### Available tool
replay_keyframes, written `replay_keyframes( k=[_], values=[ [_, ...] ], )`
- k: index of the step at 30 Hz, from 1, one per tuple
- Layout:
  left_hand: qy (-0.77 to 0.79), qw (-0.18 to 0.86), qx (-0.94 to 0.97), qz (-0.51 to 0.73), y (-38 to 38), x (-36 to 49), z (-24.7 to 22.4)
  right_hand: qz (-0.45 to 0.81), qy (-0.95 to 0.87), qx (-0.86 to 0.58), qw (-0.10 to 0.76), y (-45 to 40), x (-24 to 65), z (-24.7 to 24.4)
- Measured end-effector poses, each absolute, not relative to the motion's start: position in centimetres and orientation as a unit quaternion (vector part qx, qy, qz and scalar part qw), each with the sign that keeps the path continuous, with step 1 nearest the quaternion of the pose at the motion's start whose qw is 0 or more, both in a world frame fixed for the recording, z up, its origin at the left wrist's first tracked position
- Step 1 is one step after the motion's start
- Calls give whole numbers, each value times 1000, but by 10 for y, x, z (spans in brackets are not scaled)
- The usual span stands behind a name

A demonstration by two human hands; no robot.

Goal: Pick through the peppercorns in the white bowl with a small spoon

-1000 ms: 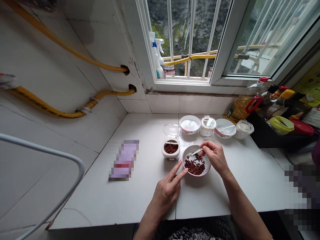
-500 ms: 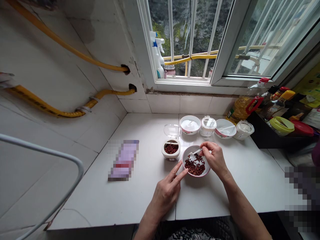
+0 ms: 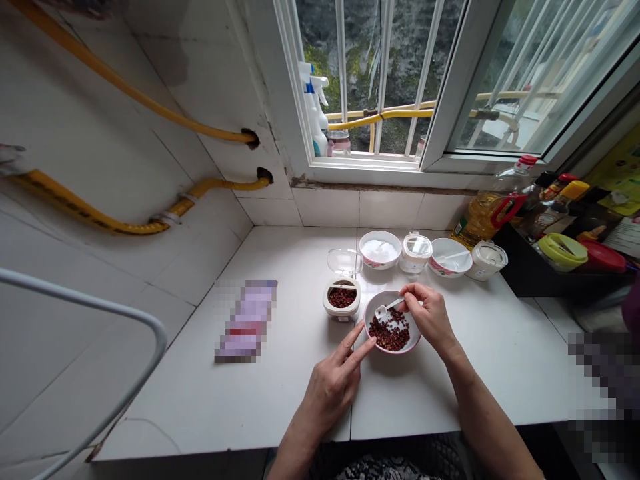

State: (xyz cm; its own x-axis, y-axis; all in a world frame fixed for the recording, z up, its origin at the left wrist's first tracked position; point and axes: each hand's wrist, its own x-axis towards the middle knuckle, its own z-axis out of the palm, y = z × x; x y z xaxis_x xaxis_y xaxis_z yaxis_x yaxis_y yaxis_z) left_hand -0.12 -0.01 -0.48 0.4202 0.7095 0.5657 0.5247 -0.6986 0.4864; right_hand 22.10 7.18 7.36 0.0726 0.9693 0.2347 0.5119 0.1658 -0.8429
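My right hand pinches the handle of a small white spoon at the back of a white bowl with a pink rim. The spoon's scoop is inside the bowl, above dark red peppercorns, and looks bare. My left hand rests on the counter with fingers stretched out. Two of its fingertips touch the bowl's left rim. Left of the bowl stands a cream seasoning jar, its clear lid flipped up, with more peppercorns inside.
Behind are a bowl of white grains, a lidded jar, another bowl with a white spoon and a second lidded jar. An oil bottle and a black seasoning rack stand right. A purple packet lies left.
The spoon has turned slightly and its scoop has shifted a little inside the bowl. Both hands stay almost where they were.
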Motion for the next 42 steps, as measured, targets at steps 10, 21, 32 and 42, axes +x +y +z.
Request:
replay_keyframes(
  k=[10,21,32,42],
  values=[
    [374,110,835,390,0,0,-2,201,-680,-572,413,74,221,67],
    [367,120,834,395,0,0,-4,368,-630,-553,402,70,219,75],
    [371,114,835,390,0,-1,-5,284,-707,-534,366,70,218,73],
    [368,123,834,393,0,-1,-6,429,-604,-549,386,71,224,78]
  ],
)
